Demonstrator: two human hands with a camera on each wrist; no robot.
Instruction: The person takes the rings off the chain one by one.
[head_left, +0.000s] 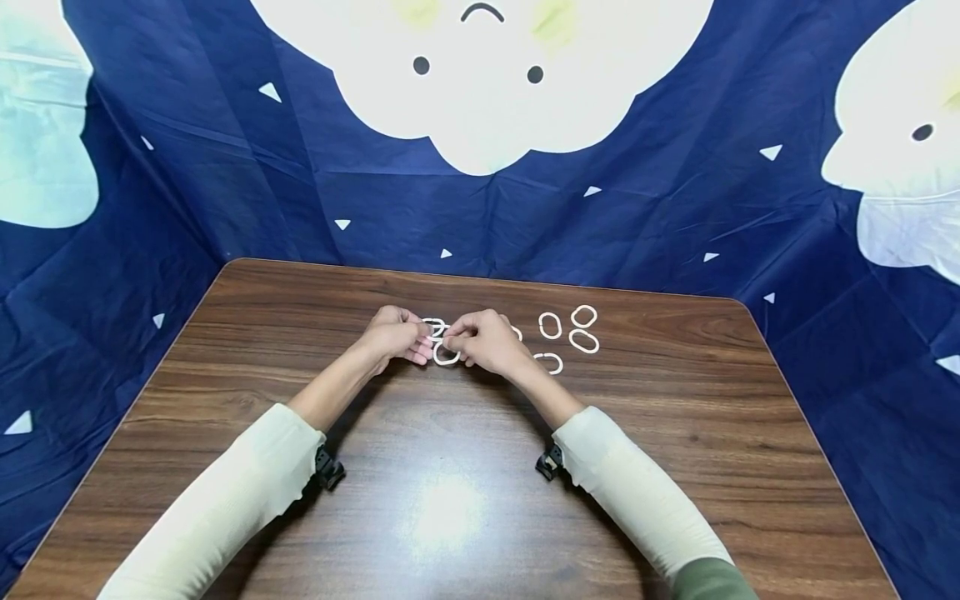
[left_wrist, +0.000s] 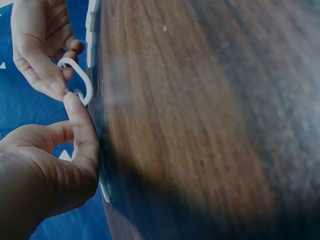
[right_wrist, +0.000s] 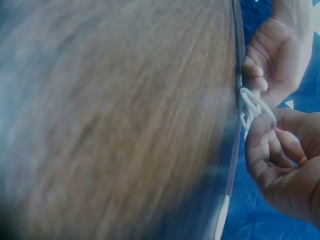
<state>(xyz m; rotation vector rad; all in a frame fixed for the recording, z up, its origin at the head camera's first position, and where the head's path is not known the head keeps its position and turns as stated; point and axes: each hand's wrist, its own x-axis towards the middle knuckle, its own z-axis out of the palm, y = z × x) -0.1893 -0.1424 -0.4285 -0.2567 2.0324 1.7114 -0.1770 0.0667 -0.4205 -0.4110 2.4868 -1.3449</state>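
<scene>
Over the back middle of the table, both hands work close together on white oval chain links. My left hand (head_left: 395, 336) pinches linked ovals between thumb and fingers. From the other side, my right hand (head_left: 487, 340) holds a link with thumb and fingertips. One link (head_left: 446, 363) shows between the hands in the head view. In the left wrist view a single link (left_wrist: 87, 80) curves between both sets of fingertips. Several links (right_wrist: 264, 107) overlap each other there in the right wrist view. Fingers hide part of the joined ones.
Right of my right hand, several loose white links (head_left: 559, 327) lie on the brown wood-grain table (head_left: 480, 433), one partly behind that hand. A dark blue cloth (head_left: 510, 217) with white clouds hangs behind the table's far edge.
</scene>
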